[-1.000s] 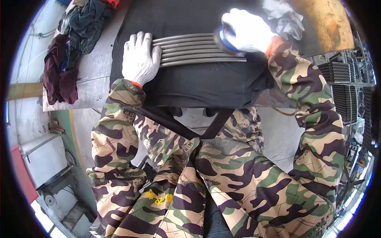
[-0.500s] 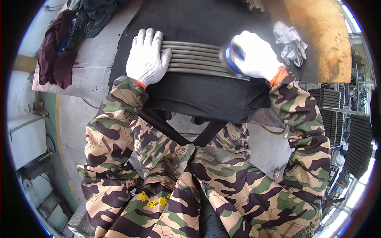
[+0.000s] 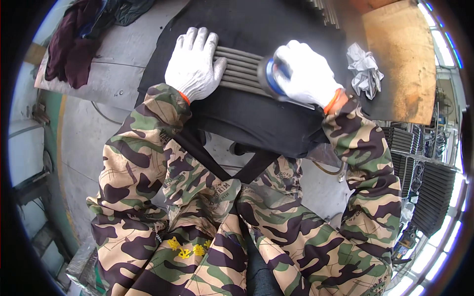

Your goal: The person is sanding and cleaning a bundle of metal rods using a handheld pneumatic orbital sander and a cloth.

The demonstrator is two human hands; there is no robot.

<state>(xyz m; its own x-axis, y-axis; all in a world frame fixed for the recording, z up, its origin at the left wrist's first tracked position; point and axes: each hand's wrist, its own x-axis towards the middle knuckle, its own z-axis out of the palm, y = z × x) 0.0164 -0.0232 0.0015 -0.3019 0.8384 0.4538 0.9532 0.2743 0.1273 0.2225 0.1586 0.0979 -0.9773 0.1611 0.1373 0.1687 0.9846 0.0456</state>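
Several slim grey metal rods lie side by side, running left to right on a black cloth. My left hand, in a white knit glove, rests flat over their left ends with its fingers stretched out. My right hand, gloved the same way, is closed around a round blue-and-grey hand tool. The tool sits over the right part of the rods; its edge is smeared, and the hand hides most of its body. The rods' right ends are largely covered by tool and hand.
A crumpled pale grey cloth lies to the right, beside a stained brown board. More rods sit at the far edge. Dark red clothing is heaped at the far left. Racks of dark bars stand right of the table.
My right hand and the tool have shifted slightly left along the rods. The whole view has turned a little; my left hand stays flat on the rods' left ends.
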